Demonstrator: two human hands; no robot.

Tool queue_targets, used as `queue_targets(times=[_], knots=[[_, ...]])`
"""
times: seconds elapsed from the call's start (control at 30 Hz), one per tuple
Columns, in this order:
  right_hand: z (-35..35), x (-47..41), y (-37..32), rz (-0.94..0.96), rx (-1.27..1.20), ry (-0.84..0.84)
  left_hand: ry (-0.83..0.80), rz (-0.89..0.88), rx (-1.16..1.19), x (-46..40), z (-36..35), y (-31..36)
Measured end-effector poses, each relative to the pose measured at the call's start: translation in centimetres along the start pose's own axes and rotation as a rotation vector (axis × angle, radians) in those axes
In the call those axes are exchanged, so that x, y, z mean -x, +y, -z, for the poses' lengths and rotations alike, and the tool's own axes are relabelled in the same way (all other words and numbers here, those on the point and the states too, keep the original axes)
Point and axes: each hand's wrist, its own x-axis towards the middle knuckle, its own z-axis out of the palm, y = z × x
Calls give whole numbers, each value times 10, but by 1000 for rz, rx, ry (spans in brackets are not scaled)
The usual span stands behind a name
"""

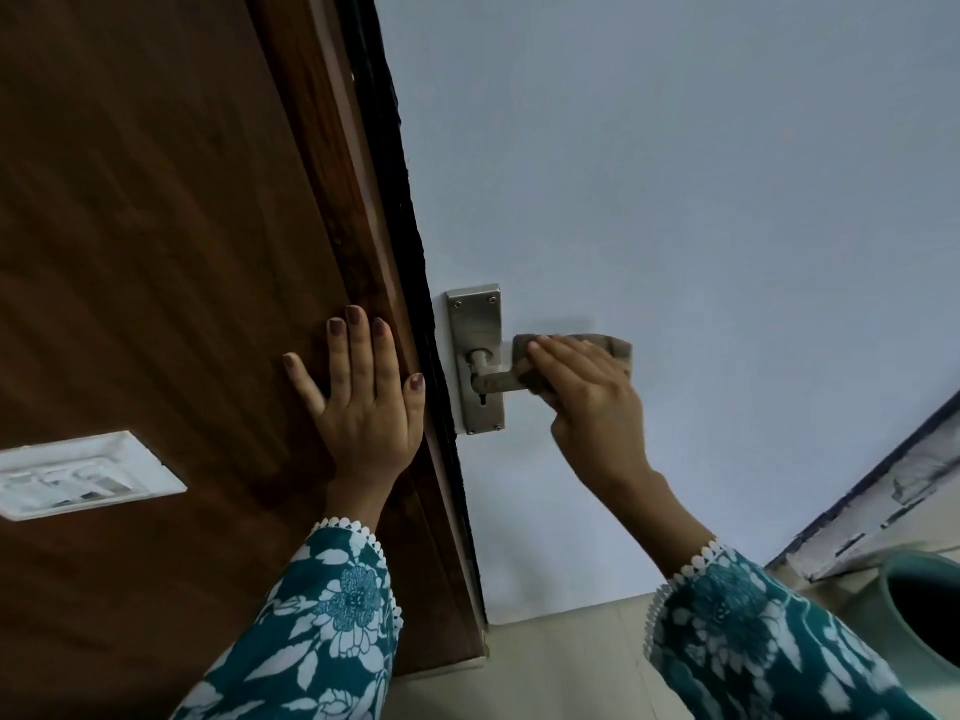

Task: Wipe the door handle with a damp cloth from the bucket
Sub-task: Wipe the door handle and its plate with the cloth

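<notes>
Brown cloth [571,350] wrapped on door handle [496,380] by right hand [587,402].

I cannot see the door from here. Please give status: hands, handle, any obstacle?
Left hand flat on brown frame. Right hand presses cloth around handle. Bucket lower right. No obstacle.
</notes>
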Motion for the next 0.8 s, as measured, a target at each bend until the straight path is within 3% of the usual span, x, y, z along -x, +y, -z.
queue_targets(times=[0.1,0.27,0.43,0.53,0.73,0.8], knots=[[4,-2,-14,-89,12,79,1,-1,1,1,0,-1],[-37,16,-52,261,21,-42,-18,-6,7,1,2,-1],[-45,22,-11,370,98,-32,-27,4,16,0,3,0],[-51,25,-11,313,33,26,-23,2,10,0,3,-1],[-61,35,-17,11,-96,180,-34,-7,-4,0,2,-2],[-64,35,-23,8,-102,177,-36,-7,-10,0,2,-3]])
